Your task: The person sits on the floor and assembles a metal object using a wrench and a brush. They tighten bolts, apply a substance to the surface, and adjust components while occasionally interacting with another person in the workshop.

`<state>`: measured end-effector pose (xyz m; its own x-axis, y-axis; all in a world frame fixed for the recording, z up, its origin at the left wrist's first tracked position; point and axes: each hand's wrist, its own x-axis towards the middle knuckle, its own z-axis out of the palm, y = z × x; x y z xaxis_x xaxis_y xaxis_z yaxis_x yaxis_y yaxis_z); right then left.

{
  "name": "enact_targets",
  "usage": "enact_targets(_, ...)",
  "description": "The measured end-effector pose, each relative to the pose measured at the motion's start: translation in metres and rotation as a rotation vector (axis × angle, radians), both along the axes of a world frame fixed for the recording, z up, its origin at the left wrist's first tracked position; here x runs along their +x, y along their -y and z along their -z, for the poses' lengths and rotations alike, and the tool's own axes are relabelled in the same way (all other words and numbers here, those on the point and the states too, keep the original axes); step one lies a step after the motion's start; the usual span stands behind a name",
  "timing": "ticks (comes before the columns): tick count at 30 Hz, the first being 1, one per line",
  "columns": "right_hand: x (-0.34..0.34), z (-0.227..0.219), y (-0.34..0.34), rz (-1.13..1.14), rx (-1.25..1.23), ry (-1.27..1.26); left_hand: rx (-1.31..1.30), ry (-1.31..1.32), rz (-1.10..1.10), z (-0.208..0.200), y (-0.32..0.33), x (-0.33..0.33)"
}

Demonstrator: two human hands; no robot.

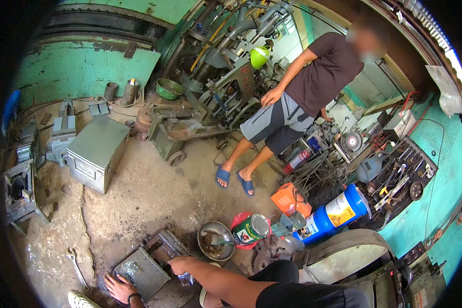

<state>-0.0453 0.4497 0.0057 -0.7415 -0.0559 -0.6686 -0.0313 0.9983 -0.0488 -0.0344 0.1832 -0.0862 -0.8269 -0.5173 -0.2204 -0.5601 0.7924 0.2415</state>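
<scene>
My left hand (119,288), with a dark bracelet at its wrist, rests with fingers spread at the left edge of a flat grey metal plate (148,280). A wet, shiny patch shows on that plate. My right hand (180,265) reaches in across the plate's right side with its fingers curled; what they hold, if anything, is hidden. Just beyond the plate lies a dark, grimy metal frame (165,242). To the right of it a metal bowl (207,250) holds brownish liquid and a brush (222,241). A wrench (77,269) lies on the floor to the left.
A green can (251,229), an orange box (290,199) and blue buckets (339,209) stand at right. A grey metal box (95,154) and machine parts (64,131) sit at left. Another person (313,77) in blue slippers stands ahead. A machine (349,256) is close on my right.
</scene>
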Motion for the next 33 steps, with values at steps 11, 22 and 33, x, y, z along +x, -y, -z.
enact_targets(11, -0.014, -0.017, 0.003, -0.011, 0.007, 0.266, 0.067, -0.031, 0.012, -0.006, -0.014, 0.001)
enact_targets(22, 0.017, -0.061, 0.031, 0.195, -0.209, 0.065, 0.024, 0.011, -0.019, -0.013, -0.003, 0.000)
enact_targets(33, 0.124, 0.001, -0.005, 0.075, -0.454, 0.327, 0.026, -0.183, -0.003, 0.001, -0.017, 0.002)
